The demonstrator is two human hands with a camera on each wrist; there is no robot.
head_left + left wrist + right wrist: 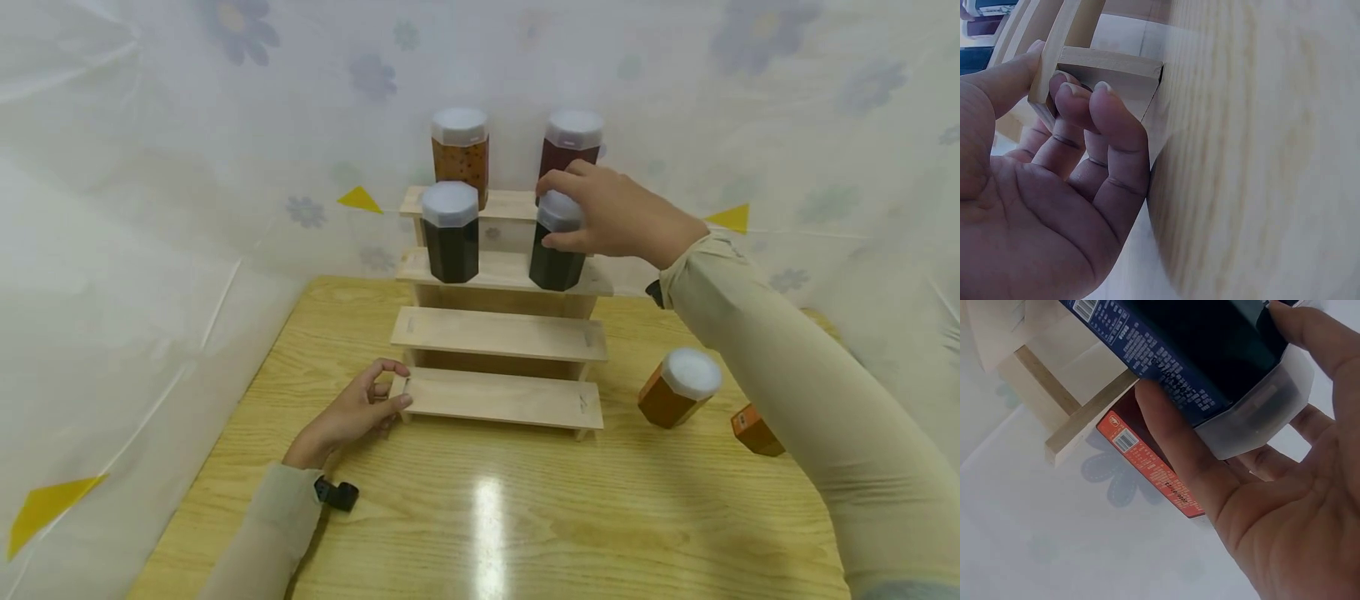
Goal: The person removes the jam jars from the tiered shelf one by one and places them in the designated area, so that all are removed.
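Note:
A stepped wooden rack point(498, 333) with several shelves stands on the table. My right hand point(618, 208) grips a dark jar point(557, 265) near its whitish lid, at the right end of the second shelf from the top. In the right wrist view, fingers and thumb span the dark jar point(1191, 356), whose label is blue. My left hand point(356, 412) holds the left end of the lowest shelf, thumb on top and fingers curled below; the left wrist view shows this shelf end point(1054, 62) between them. Another dark jar point(452, 250) stands at the left of the second shelf.
On the top shelf stand a speckled amber jar point(461, 158) and a dark red jar point(562, 158), partly hidden by my right hand. Right of the rack, an orange-brown jar point(667, 400) and another orange jar point(756, 429), partly behind my sleeve, are on the table point(420, 517).

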